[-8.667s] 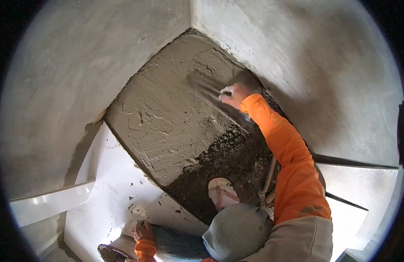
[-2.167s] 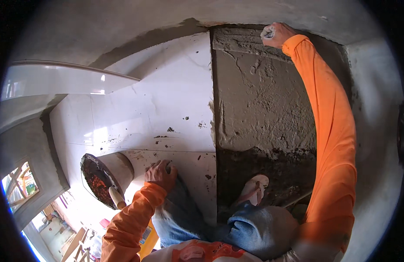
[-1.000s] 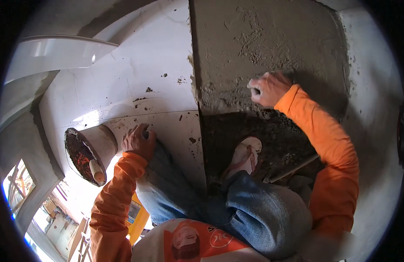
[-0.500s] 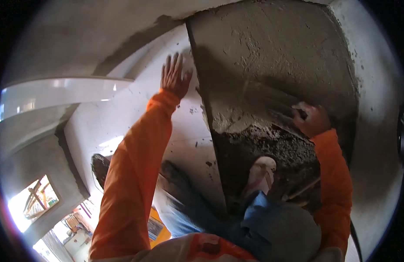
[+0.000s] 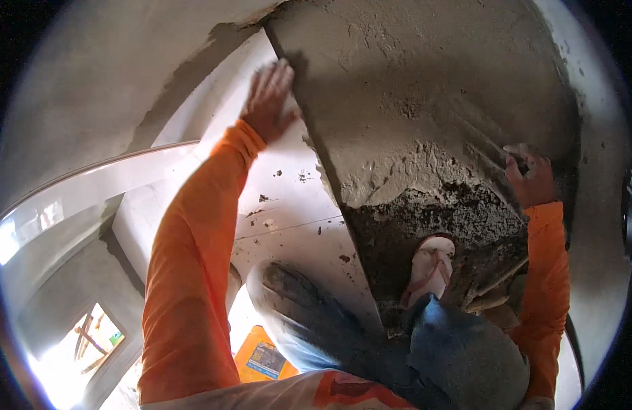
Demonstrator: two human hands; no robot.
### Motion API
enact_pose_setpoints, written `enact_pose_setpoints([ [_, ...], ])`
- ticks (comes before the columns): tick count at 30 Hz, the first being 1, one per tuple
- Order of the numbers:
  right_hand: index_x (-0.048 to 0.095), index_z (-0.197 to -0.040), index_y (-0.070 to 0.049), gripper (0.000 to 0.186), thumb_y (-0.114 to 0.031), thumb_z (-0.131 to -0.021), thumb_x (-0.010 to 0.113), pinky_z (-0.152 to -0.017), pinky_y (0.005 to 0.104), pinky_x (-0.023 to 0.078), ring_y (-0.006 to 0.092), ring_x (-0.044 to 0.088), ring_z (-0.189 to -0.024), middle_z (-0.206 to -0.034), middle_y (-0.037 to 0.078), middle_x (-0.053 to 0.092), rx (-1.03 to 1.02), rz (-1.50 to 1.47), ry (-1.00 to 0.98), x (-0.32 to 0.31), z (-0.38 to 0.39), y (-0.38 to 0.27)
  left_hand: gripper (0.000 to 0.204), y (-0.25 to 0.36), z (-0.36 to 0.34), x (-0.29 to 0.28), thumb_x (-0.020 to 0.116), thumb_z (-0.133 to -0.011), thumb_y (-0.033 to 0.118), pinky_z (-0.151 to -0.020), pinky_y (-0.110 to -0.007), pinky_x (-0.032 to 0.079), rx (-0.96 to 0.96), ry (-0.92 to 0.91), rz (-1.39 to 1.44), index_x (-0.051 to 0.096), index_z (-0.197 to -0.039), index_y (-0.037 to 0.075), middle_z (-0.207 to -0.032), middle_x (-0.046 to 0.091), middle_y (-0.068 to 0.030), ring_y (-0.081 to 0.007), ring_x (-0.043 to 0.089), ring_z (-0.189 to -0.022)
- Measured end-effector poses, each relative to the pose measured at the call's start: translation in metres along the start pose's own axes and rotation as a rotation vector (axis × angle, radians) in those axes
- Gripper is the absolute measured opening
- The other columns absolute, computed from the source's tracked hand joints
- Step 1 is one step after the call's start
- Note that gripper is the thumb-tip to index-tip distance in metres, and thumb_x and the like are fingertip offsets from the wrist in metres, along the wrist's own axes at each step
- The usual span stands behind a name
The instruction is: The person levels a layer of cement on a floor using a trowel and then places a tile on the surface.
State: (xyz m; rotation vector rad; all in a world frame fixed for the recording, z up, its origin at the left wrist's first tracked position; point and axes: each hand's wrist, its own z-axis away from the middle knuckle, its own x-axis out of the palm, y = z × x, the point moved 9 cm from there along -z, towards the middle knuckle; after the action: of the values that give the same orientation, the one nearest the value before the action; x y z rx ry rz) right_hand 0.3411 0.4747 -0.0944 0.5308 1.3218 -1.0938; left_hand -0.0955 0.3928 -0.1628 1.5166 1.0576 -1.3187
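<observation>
Curled fingers of the right hand (image 5: 532, 179) close around the grip of a long plastering trowel (image 5: 485, 147), whose motion-blurred blade lies slantwise on the wet grey mortar (image 5: 357, 89), near the right-hand wall (image 5: 598, 147). Beyond the blade the mortar spreads fairly smooth; below, it ends in a ragged edge against dark, gritty ground (image 5: 391, 232). The left hand (image 5: 267, 102), slightly blurred, has its fingers stretched out and holds nothing; it is over the white floor tile (image 5: 282, 212), just beside the mortar's straight border, though whether it touches the tile I cannot tell. Dark crumbs dot that tile. On the gritty ground rests a foot in a thong sandal (image 5: 430, 270), with a stick-like handle (image 5: 497, 280) lying to its right. An orange container (image 5: 247, 348) with a label shows near the lower edge, behind the jeans-clad leg (image 5: 309, 321).
</observation>
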Motion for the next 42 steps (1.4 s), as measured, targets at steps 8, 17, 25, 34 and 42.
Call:
enact_pose_setpoints([
  [8,0.063,-0.103,-0.005,0.025,-0.025,-0.088,0.056,-0.075,0.0368,0.050,0.0298,0.066,-0.083,-0.091,0.015,0.068,-0.055,-0.267,0.047,-0.001,-0.017,-0.018,0.078,0.146,0.099,-0.010,0.042,-0.086,0.054,-0.114,-0.055,0.008,0.060,-0.341,0.095,0.033,-0.141,0.000,-0.150,0.023,-0.0196,-0.0364,0.018,-0.141],
  [17,0.063,-0.101,-0.005,0.029,-0.031,-0.088,0.057,-0.066,0.0393,0.048,0.0345,0.063,-0.072,-0.079,0.017,0.065,-0.094,-0.349,0.230,-0.028,-0.007,-0.044,0.080,0.299,0.180,-0.015,0.058,-0.082,0.042,-0.113,-0.056,0.012,0.043,-0.522,0.537,0.028,-0.141,-0.004,-0.150,0.022,-0.0226,-0.0380,0.020,-0.140],
  [25,0.063,-0.105,-0.006,0.038,-0.039,-0.087,0.060,-0.071,0.0392,0.050,0.0338,0.065,-0.081,-0.085,0.018,0.068,-0.069,-0.612,0.143,-0.025,-0.008,-0.062,0.055,0.399,0.097,-0.041,0.053,-0.088,0.018,-0.106,-0.046,0.030,-0.393,-0.911,1.255,0.036,-0.137,-0.001,-0.132,0.042,-0.0268,-0.0421,0.037,-0.125],
  [34,0.063,-0.099,-0.007,0.040,-0.041,-0.078,0.066,-0.080,0.0475,0.048,0.0380,0.062,-0.089,-0.086,0.018,0.067,-0.401,0.061,-0.230,0.046,-0.005,-0.135,0.049,0.445,0.112,-0.016,0.041,-0.096,0.030,-0.108,-0.043,0.027,-0.422,-0.323,1.454,0.041,-0.134,0.000,-0.144,0.031,-0.0241,-0.0353,0.032,-0.133],
  [42,0.065,-0.096,-0.006,0.037,-0.039,-0.078,0.066,-0.077,0.0456,0.051,0.0384,0.063,-0.083,-0.084,0.022,0.066,-0.481,-0.171,-0.203,0.082,-0.016,-0.131,0.058,0.456,0.114,-0.086,0.032,-0.100,0.037,-0.113,-0.038,0.014,-0.456,-0.600,2.204,0.024,-0.142,-0.002,-0.150,0.022,-0.0181,-0.0283,0.018,-0.140],
])
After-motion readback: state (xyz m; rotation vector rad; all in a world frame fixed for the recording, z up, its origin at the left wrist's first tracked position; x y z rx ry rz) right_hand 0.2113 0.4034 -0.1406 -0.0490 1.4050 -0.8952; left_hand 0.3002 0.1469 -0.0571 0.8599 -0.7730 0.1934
